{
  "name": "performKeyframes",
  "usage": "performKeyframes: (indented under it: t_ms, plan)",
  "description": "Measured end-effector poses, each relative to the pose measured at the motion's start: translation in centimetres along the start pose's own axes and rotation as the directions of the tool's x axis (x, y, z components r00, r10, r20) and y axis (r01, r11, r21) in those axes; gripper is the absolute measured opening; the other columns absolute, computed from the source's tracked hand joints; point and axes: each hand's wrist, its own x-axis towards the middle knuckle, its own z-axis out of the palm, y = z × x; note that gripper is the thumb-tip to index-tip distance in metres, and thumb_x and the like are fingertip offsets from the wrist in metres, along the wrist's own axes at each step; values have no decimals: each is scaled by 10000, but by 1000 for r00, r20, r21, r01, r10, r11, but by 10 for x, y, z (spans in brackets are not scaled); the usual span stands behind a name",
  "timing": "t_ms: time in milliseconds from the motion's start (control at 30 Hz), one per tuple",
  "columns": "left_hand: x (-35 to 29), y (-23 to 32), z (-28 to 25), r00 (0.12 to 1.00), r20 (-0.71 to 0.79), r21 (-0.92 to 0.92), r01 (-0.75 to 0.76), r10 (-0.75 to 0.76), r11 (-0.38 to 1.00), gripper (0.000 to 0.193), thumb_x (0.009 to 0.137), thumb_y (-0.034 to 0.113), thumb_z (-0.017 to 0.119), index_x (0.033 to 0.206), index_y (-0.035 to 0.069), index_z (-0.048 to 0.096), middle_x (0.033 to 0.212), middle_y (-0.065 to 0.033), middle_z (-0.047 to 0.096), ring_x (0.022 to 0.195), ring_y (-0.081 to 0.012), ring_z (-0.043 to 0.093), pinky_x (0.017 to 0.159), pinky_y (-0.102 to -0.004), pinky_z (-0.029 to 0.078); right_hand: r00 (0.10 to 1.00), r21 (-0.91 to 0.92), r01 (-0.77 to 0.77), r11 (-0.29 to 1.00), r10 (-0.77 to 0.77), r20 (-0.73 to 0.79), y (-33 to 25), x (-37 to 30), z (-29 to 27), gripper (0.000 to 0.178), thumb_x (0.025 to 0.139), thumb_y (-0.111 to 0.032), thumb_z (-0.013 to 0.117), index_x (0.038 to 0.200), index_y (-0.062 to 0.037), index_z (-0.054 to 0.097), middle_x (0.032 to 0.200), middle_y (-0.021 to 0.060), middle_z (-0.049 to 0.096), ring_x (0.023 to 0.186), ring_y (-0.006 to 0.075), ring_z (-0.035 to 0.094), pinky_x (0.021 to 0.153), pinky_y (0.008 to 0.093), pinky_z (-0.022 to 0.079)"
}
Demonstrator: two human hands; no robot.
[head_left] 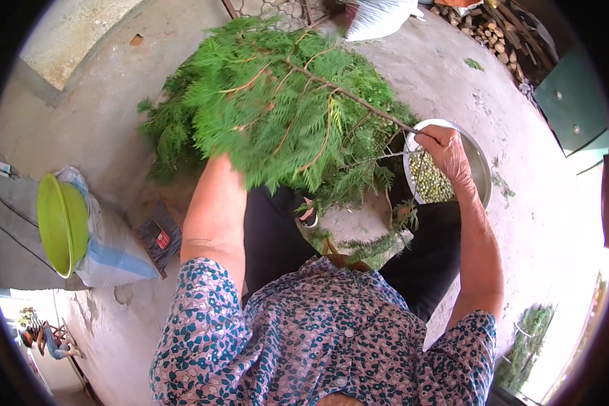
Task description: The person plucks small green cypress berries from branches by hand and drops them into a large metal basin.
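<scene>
My right hand (444, 150) is closed round the bare woody end of a large leafy evergreen branch (358, 101). The branch reaches up and left from my fist, with feathery green sprays spreading across the middle. My left forearm (213, 203) goes up into the greenery, and the leaves hide nearly all of that hand, so its grip does not show. Just under my right hand stands a round metal basin (479, 162) holding many small pale green, seed-like pieces (432, 181). Loose sprigs (379, 247) hang over my lap between my knees.
On the left, a lime-green plastic basin (62, 223) rests against a white sack (118, 250). Another white sack (379, 17) lies at the far edge, near stacked firewood (497, 37). More cut greenery (526, 345) lies at lower right. A person (51, 338) is at far lower left.
</scene>
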Motion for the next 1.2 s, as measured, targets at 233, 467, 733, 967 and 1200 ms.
performKeyframes:
  t_ms: [233,467,733,967,1200]
  plan:
    - [-26,-22,-83,669,-698,148,486,-257,861,319,834,270,601,1035,27,552,997,-94,605,913,-211,576,813,-367,477,889,57,-359,932,360,-283,54,-18,-4,221,751,-214,612,770,4,644,586,125,574,527,168,552,546,310,432]
    - [-45,-52,-87,666,-665,33,479,-338,877,256,849,243,587,1003,39,577,947,-89,616,824,-200,593,726,-342,506,842,476,-463,748,539,-28,43,-50,-7,174,839,-151,552,770,4,587,563,17,497,420,68,414,364,217,323]
    - [-26,-74,-57,694,-630,138,541,-348,830,228,857,229,575,993,47,590,922,-86,629,789,-188,603,687,-320,503,692,682,-454,573,709,-135,38,-98,-13,177,858,-151,536,792,6,582,567,4,454,424,57,357,346,201,262]
    - [-15,-93,-47,694,-612,187,593,-379,784,247,864,236,565,1019,44,577,929,-75,626,775,-169,603,684,-307,499,713,772,-277,572,661,-234,37,-141,-36,261,871,-220,525,957,22,574,526,-6,399,384,55,313,346,193,230]
    - [-13,-109,-29,710,-601,258,608,-367,751,231,871,192,550,1036,32,569,909,-73,628,762,-161,606,667,-292,500,705,772,-145,619,612,-358,59,-174,-37,241,832,-211,575,913,13,615,472,-13,407,354,56,314,344,205,224]
